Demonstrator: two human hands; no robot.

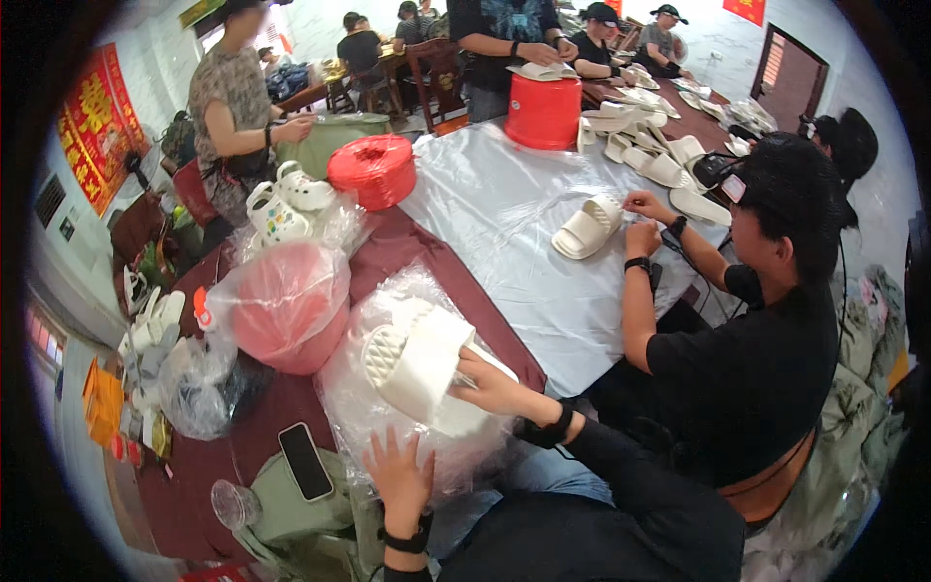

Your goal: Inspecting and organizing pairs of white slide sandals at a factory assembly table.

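Note:
My right hand [493, 388] is closed on the edge of a white slide slipper [419, 364] with a quilted texture at one end. A second slipper may be pressed against it, but I cannot tell. Beneath the slipper lies a pile of clear plastic bags [354, 417] on the dark red tablecloth. My left hand [400, 473] rests over the near side of that pile, fingers spread and holding nothing.
Left of the pile stand a plastic-covered red tub [291, 306], white clogs [291, 204] and a roll of red plastic [373, 170]. A phone [305, 462] and a clear cup [236, 504] lie nearer. A person [756, 330] works on the right beside a white slipper [587, 229].

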